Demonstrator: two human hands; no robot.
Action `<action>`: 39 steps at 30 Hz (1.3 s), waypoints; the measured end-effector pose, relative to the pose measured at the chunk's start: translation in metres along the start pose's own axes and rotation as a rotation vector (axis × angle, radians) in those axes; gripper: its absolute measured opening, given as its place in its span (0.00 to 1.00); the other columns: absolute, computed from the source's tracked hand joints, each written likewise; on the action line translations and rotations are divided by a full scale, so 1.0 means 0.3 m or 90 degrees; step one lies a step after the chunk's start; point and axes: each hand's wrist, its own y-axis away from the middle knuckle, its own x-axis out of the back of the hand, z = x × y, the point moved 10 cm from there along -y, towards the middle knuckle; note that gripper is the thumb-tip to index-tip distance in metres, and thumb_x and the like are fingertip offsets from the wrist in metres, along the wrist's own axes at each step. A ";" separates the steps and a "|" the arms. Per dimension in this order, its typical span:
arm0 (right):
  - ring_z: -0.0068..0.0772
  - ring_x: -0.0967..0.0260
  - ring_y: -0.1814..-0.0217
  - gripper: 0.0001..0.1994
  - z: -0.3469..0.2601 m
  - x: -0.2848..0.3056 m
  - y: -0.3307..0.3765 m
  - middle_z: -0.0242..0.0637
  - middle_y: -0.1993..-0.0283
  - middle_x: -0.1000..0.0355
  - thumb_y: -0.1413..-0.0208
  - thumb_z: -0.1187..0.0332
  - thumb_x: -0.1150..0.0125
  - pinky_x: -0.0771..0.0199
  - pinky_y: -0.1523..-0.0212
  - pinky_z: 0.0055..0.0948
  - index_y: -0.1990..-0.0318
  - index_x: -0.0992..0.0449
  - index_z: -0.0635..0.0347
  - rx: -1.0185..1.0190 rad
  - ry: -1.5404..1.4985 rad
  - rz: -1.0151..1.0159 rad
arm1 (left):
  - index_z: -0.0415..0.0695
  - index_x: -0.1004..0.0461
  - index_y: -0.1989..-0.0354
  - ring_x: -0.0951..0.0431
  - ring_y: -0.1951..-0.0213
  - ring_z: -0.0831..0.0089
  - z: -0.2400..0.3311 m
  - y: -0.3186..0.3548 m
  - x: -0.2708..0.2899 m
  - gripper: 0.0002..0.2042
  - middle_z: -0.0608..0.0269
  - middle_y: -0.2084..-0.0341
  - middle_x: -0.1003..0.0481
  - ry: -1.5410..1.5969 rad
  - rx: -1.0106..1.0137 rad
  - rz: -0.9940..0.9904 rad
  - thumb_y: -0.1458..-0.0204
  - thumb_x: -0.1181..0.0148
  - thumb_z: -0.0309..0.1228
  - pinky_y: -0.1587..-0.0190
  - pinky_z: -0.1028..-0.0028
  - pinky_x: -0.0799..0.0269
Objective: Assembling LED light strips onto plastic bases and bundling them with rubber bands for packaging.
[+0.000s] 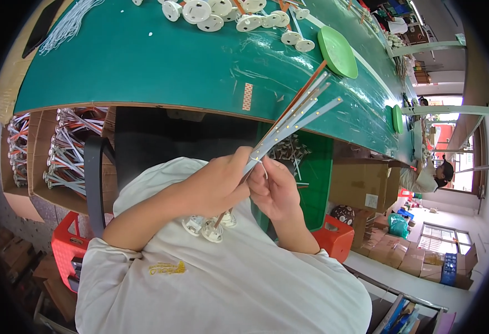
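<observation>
My left hand (222,181) is wrapped around a bundle of LED light strips (292,125) in front of my chest. The strips are flat and silvery with small yellow dots, and an orange-brown one lies along them. They fan out toward the table. Round clear-and-white end pieces (212,230) hang below the hand, against my shirt. Close against the bundle, my right hand (278,192) has its fingers curled in a pinch. A bit of thin white tie (265,169) seems to show at its fingertips; the grip itself is partly hidden.
A green-topped table (161,61) stretches ahead, bearing round white bases (211,22), a green dish (338,53) and a bunch of white ties (72,22). Cardboard boxes of strips (69,161) stand at left, a green bin (317,183) at right, red stools (66,239) beside me. Another person (423,178) sits far right.
</observation>
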 end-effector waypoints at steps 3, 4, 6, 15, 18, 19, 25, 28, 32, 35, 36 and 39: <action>0.28 0.34 0.75 0.10 -0.053 -0.004 -0.011 0.42 0.69 0.29 0.37 0.68 0.51 0.35 0.83 0.22 0.60 0.30 0.67 0.113 -0.016 0.066 | 0.32 0.46 0.51 0.28 0.73 0.51 0.000 0.011 0.003 0.20 0.47 0.74 0.32 -0.050 0.091 -0.039 0.53 0.52 0.22 0.70 0.63 0.34; 0.30 0.33 0.73 0.07 -0.210 -0.013 0.038 0.42 0.68 0.29 0.43 0.72 0.46 0.33 0.80 0.24 0.60 0.29 0.67 0.387 0.379 0.179 | 0.32 0.46 0.51 0.28 0.73 0.51 -0.004 0.013 0.005 0.20 0.47 0.74 0.32 -0.051 0.091 -0.039 0.53 0.52 0.22 0.70 0.63 0.34; 0.36 0.32 0.68 0.15 -0.305 -0.166 0.149 0.42 0.67 0.29 0.61 0.83 0.34 0.31 0.75 0.28 0.61 0.25 0.67 0.772 0.930 0.210 | 0.31 0.46 0.51 0.28 0.74 0.52 0.005 0.009 0.030 0.20 0.47 0.75 0.32 -0.099 0.052 -0.005 0.54 0.52 0.22 0.71 0.63 0.34; 0.30 0.35 0.78 0.10 -0.257 -0.213 0.109 0.38 0.74 0.29 0.60 0.82 0.34 0.38 0.80 0.22 0.67 0.23 0.68 0.699 0.939 0.028 | 0.32 0.46 0.51 0.28 0.76 0.53 -0.006 0.011 0.018 0.20 0.49 0.78 0.32 -0.072 0.052 -0.013 0.55 0.54 0.21 0.71 0.64 0.33; 0.23 0.36 0.78 0.03 -0.216 -0.137 0.058 0.36 0.74 0.29 0.50 0.80 0.39 0.40 0.81 0.18 0.67 0.24 0.69 0.442 0.702 0.105 | 0.30 0.45 0.56 0.25 0.71 0.50 0.022 -0.005 0.028 0.15 0.43 0.75 0.30 -0.040 0.054 -0.025 0.53 0.53 0.20 0.69 0.62 0.30; 0.20 0.36 0.78 0.03 -0.151 -0.050 0.023 0.36 0.74 0.29 0.45 0.77 0.42 0.40 0.82 0.16 0.67 0.25 0.69 0.246 0.464 0.166 | 0.30 0.45 0.56 0.25 0.71 0.50 0.012 -0.005 0.024 0.15 0.43 0.75 0.30 -0.039 0.054 -0.028 0.53 0.53 0.20 0.69 0.62 0.30; 0.18 0.36 0.76 0.08 0.015 0.019 -0.023 0.34 0.73 0.31 0.39 0.71 0.48 0.37 0.81 0.15 0.62 0.28 0.70 0.027 -0.049 0.128 | 0.33 0.44 0.51 0.27 0.73 0.58 -0.003 0.002 0.045 0.20 0.50 0.75 0.30 -0.009 0.006 0.032 0.55 0.55 0.20 0.69 0.65 0.32; 0.21 0.36 0.75 0.08 -0.032 0.027 -0.015 0.36 0.72 0.31 0.41 0.72 0.45 0.35 0.79 0.16 0.60 0.29 0.69 0.150 0.091 0.204 | 0.33 0.45 0.49 0.28 0.74 0.61 -0.002 -0.007 0.045 0.21 0.52 0.75 0.30 0.055 0.012 0.014 0.55 0.55 0.20 0.70 0.66 0.33; 0.30 0.32 0.69 0.19 -0.243 -0.161 0.116 0.40 0.67 0.30 0.59 0.83 0.33 0.32 0.75 0.21 0.56 0.27 0.70 0.652 0.876 0.256 | 0.32 0.45 0.46 0.29 0.75 0.63 -0.017 0.002 0.048 0.24 0.54 0.76 0.31 0.012 0.043 0.016 0.54 0.54 0.21 0.71 0.67 0.34; 0.32 0.33 0.70 0.14 -0.236 -0.226 0.119 0.41 0.65 0.29 0.58 0.83 0.34 0.33 0.75 0.23 0.61 0.24 0.69 0.734 0.925 0.146 | 0.32 0.45 0.46 0.30 0.76 0.64 -0.019 0.000 0.048 0.24 0.55 0.77 0.32 0.009 0.016 0.026 0.54 0.54 0.21 0.71 0.68 0.34; 0.34 0.32 0.71 0.09 -0.237 -0.208 0.119 0.43 0.66 0.29 0.58 0.83 0.34 0.35 0.76 0.23 0.66 0.23 0.68 0.714 0.885 0.178 | 0.32 0.45 0.46 0.31 0.76 0.65 -0.012 0.001 0.050 0.24 0.55 0.77 0.32 0.008 0.000 0.033 0.55 0.53 0.20 0.71 0.68 0.34; 0.32 0.32 0.73 0.05 -0.247 -0.183 0.093 0.41 0.69 0.29 0.53 0.81 0.37 0.34 0.76 0.23 0.67 0.24 0.69 0.630 0.843 0.202 | 0.32 0.44 0.46 0.31 0.76 0.65 -0.015 0.004 0.046 0.24 0.55 0.77 0.32 -0.002 0.011 0.017 0.55 0.53 0.20 0.71 0.68 0.34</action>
